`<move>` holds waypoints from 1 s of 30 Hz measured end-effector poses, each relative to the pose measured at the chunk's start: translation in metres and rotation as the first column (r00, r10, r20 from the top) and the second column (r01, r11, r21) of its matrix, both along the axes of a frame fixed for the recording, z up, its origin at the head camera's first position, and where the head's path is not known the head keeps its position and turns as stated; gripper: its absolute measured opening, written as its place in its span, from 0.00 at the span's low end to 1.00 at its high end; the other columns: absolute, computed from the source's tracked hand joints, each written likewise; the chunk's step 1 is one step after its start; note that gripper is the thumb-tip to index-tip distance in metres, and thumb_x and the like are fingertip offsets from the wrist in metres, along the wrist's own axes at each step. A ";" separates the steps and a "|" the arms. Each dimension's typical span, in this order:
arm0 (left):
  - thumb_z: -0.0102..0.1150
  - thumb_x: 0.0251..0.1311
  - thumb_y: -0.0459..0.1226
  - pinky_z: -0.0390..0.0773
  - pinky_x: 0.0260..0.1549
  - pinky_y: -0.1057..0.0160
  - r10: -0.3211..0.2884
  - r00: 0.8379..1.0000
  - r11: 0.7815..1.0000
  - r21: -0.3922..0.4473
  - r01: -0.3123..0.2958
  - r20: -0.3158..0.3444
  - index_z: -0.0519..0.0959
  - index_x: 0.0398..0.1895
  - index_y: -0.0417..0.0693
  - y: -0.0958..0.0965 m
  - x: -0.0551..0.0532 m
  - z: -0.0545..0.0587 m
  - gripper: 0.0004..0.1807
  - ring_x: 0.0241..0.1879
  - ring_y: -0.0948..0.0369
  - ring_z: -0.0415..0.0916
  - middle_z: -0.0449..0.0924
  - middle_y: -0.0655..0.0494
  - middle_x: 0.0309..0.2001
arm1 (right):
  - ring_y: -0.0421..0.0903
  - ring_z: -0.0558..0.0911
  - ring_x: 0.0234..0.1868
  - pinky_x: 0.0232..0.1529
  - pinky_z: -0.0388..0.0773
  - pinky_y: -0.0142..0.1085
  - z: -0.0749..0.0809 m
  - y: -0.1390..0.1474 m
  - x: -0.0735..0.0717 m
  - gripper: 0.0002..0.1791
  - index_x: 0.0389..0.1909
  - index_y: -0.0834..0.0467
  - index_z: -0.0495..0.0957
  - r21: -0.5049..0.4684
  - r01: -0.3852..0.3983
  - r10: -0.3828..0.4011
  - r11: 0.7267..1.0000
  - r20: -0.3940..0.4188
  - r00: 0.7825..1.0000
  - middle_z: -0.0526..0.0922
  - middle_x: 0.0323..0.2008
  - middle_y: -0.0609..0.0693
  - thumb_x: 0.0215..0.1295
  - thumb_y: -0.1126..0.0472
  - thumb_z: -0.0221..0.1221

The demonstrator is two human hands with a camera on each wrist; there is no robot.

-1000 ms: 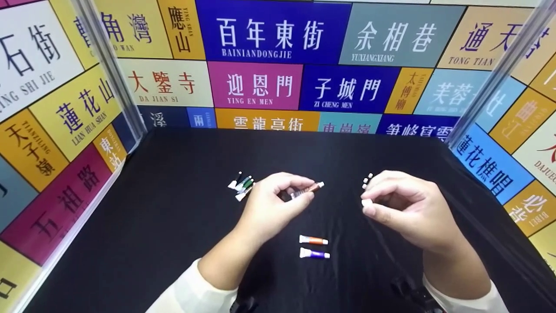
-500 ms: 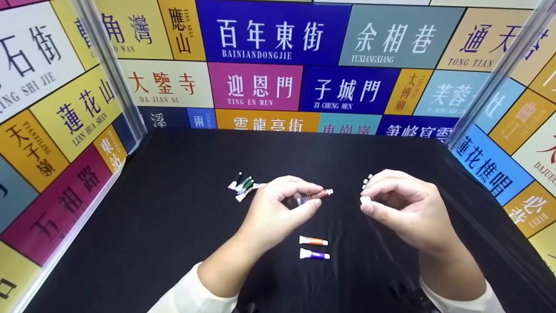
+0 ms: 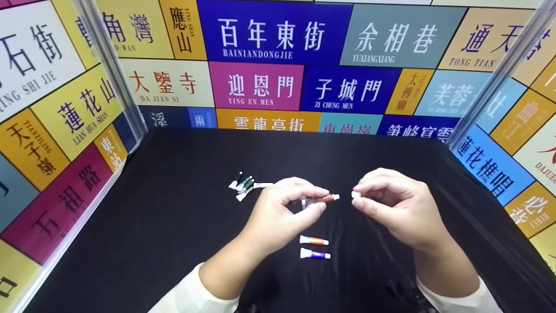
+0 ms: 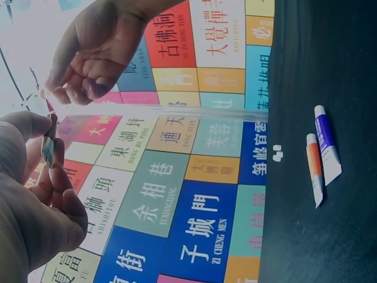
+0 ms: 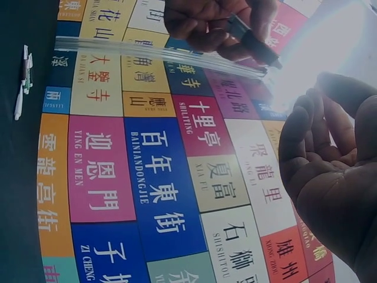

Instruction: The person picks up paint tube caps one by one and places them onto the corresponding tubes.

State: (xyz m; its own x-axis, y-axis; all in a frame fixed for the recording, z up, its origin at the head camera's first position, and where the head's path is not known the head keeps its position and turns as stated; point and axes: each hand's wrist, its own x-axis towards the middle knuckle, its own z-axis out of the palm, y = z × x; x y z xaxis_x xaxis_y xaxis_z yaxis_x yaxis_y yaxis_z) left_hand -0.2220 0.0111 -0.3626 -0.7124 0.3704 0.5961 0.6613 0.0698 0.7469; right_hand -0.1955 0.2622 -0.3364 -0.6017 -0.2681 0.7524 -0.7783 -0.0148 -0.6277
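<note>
My left hand holds a small brown paint tube between thumb and fingers. Its white tip points right, toward my right hand. My right hand pinches a small white cap between thumb and fingertip, a short gap away from the tube's tip. Both hands are raised off the black-covered table. In the left wrist view the tube shows between the fingers, and in the right wrist view its dark nozzle end faces the right hand. The cap is lost in glare there.
An orange paint tube and a purple one lie nearer me on the black cloth. Several more tubes lie bunched behind the left hand. Small white caps sit farther off. Sign-printed walls enclose the table.
My left hand has moved right with the brown tube, and my right hand has come left with the cap. The gap between them has narrowed. The loose caps are now hidden in the head view.
</note>
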 end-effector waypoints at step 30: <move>0.73 0.65 0.37 0.81 0.39 0.68 0.001 1.000 1.000 -0.029 -0.001 -0.017 0.93 0.49 0.55 0.002 0.003 -0.004 0.11 0.45 0.67 0.83 0.91 0.67 0.45 | 0.43 0.87 0.39 0.38 0.88 0.29 -0.007 -0.008 -0.004 0.17 0.42 0.66 0.89 0.146 0.044 -0.049 0.988 0.034 0.998 0.89 0.39 0.56 0.54 0.85 0.69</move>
State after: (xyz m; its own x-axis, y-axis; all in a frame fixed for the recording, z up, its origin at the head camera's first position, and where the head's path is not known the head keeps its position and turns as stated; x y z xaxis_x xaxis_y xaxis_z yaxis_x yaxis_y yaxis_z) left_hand -0.2194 0.0135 -0.3668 -0.7026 0.3871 0.5971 0.6738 0.0923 0.7331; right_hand -0.1997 0.2544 -0.3431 -0.6430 -0.3439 0.6843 -0.7521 0.1147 -0.6490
